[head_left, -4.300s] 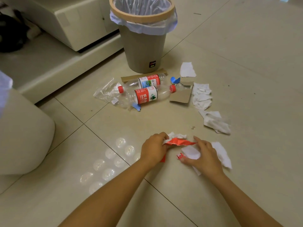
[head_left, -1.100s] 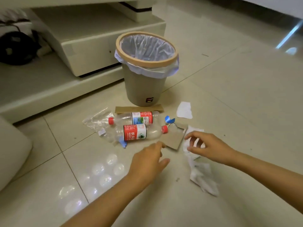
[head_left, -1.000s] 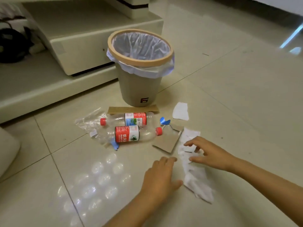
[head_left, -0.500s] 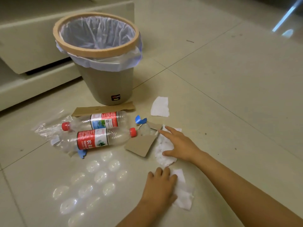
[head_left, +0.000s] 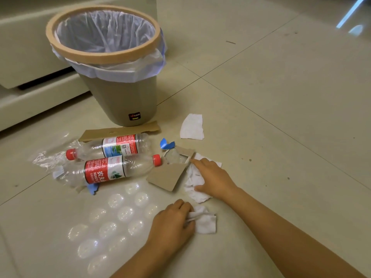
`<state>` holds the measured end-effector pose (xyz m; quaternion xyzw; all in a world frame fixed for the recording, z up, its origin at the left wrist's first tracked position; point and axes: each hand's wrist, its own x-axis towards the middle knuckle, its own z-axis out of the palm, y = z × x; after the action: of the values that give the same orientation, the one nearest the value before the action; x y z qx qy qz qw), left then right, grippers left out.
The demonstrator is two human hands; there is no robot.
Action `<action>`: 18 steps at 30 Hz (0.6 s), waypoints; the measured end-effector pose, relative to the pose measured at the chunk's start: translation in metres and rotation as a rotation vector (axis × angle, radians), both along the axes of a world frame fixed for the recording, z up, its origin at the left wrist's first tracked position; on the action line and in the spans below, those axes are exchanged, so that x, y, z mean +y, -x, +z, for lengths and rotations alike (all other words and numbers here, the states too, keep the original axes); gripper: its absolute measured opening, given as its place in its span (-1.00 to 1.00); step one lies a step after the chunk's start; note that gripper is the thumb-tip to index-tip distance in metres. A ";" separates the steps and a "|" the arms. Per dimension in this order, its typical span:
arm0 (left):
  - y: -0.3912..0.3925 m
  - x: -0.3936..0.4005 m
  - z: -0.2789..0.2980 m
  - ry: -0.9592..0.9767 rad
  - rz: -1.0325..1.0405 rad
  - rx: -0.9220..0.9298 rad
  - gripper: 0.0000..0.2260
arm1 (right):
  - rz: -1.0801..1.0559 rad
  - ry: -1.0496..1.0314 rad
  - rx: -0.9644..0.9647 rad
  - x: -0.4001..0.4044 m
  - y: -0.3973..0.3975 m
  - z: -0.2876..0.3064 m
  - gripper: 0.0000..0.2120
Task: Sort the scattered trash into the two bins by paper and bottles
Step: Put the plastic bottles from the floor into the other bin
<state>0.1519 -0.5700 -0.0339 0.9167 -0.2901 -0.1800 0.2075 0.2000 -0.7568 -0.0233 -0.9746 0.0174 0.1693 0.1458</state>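
On the tiled floor my left hand (head_left: pixel 172 223) curls its fingers round a crumpled white tissue (head_left: pixel 205 222). My right hand (head_left: pixel 212 177) lies with straight fingers on a pile of white paper scraps (head_left: pixel 193 185), gathering it. Left of the pile lie a cardboard piece (head_left: pixel 167 176) and two clear plastic bottles with red caps, the near one (head_left: pixel 112 171) and the far one (head_left: pixel 118 146). A beige bin (head_left: pixel 104 55) with a white liner stands behind them. A single white paper scrap (head_left: pixel 192 127) lies right of the bin.
A cardboard strip (head_left: pixel 120 130) lies at the bin's foot. Clear plastic wrap (head_left: pixel 47 157) sits left of the bottles, and blue scraps (head_left: pixel 166 144) lie near the caps. A cream cabinet base (head_left: pixel 30 97) runs along the back left. Only one bin is in view.
My left hand has closed its fingers round the tissue it was lying flat on. My right hand stays spread on the paper pile. The view has moved closer to the bin.
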 end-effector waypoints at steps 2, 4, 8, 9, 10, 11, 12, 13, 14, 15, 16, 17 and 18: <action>-0.002 0.005 0.001 -0.014 0.014 0.015 -0.83 | -0.029 -0.037 -0.017 0.003 0.002 -0.002 -0.35; -0.004 0.008 0.002 -0.003 0.039 0.056 -0.84 | -0.057 -0.091 -0.008 0.005 0.003 -0.002 -0.52; -0.012 0.017 0.010 0.005 0.051 0.101 -0.85 | -0.134 -0.209 0.035 0.002 -0.006 0.024 -0.72; -0.015 0.022 0.014 0.020 0.054 0.114 -0.84 | -0.143 -0.240 0.045 0.001 -0.012 0.035 -0.73; -0.020 0.026 0.018 0.031 0.060 0.123 -0.81 | -0.143 -0.259 0.058 0.002 -0.019 0.047 -0.72; -0.024 0.032 0.023 0.034 0.072 0.131 -0.78 | -0.142 -0.272 0.071 0.003 -0.027 0.059 -0.70; -0.029 0.037 0.028 0.027 0.092 0.139 -0.76 | -0.144 -0.286 0.078 0.005 -0.034 0.070 -0.70; -0.035 0.044 0.033 0.019 0.118 0.149 -0.75 | -0.145 -0.307 0.081 0.008 -0.040 0.079 -0.70; -0.039 0.051 0.038 0.016 0.147 0.162 -0.76 | -0.143 -0.331 0.081 0.012 -0.045 0.087 -0.69; -0.044 0.058 0.044 0.018 0.172 0.173 -0.77 | -0.138 -0.354 0.078 0.017 -0.050 0.093 -0.69; -0.049 0.066 0.050 0.027 0.187 0.181 -0.78 | -0.138 -0.374 0.069 0.020 -0.054 0.098 -0.69; -0.054 0.073 0.056 0.043 0.196 0.188 -0.80 | -0.148 -0.398 0.053 0.022 -0.057 0.102 -0.70; -0.059 0.081 0.063 0.069 0.206 0.195 -0.82 | -0.166 -0.429 0.032 0.025 -0.060 0.106 -0.71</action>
<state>0.2109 -0.4892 0.0295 0.9121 -0.1788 -0.2361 0.2834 0.2598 -0.7320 0.0831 -0.9137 0.0631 0.1718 0.3628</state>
